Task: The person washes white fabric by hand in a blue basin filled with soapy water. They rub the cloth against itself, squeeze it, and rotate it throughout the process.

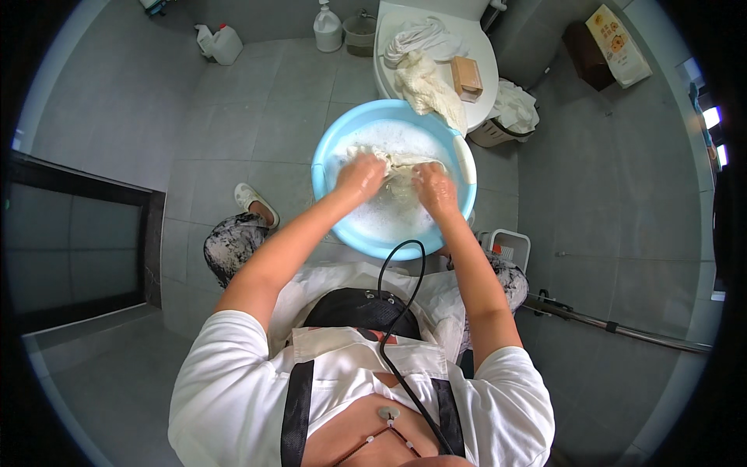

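Note:
A light blue plastic basin (331, 222) stands in front of me, filled with foamy, soapy water (389, 222). Over it, both my hands are closed on one wet, cream-coloured cloth (401, 163). My left hand (362, 177) grips its left part, and my right hand (434, 188) has the right part. Between them the cloth is bunched, its lower folds dipping into the suds. Its exact kind I cannot make out. Wet foam clings to my hands.
Beyond the basin, a closed toilet lid (486, 62) bears a cream knitted garment (424, 82), white cloth (426, 39) and a brown box (467, 78). A filled laundry basket (498, 132) stands beside it. Against the back wall are a pump bottle (327, 31) and white jug (224, 45). A black cable (389, 342) hangs before me.

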Motion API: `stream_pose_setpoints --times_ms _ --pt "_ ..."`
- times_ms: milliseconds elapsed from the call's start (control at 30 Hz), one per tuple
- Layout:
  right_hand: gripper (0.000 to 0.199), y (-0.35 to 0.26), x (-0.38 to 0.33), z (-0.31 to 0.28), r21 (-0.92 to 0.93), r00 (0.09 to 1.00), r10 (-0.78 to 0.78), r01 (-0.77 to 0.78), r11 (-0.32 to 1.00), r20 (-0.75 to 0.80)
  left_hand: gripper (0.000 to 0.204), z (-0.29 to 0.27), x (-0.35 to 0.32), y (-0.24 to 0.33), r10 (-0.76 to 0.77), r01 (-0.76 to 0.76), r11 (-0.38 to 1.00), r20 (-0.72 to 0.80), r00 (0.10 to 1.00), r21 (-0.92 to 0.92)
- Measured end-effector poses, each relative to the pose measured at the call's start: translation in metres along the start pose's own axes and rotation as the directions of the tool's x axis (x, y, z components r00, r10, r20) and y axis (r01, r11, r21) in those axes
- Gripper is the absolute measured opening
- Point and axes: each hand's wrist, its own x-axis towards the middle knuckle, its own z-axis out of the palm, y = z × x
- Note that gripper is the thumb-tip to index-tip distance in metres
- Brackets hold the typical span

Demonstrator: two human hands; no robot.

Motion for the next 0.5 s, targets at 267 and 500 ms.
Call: stream_pose_setpoints --times_ms 267,500 --pt "0.069 -0.020 0.020 0.025 -0.155 0.944 0.234 -0.201 0.967 0.234 0.033 0.050 0.014 0.001 0.000 -0.023 0.963 0.084 0.996 0.267" --pt "0.049 0.020 0.009 0.082 -0.303 0.900 0.167 -0.041 0.952 0.403 0.036 0.065 0.013 -0.019 -0.181 -0.044 0.891 0.442 0.879 0.451"
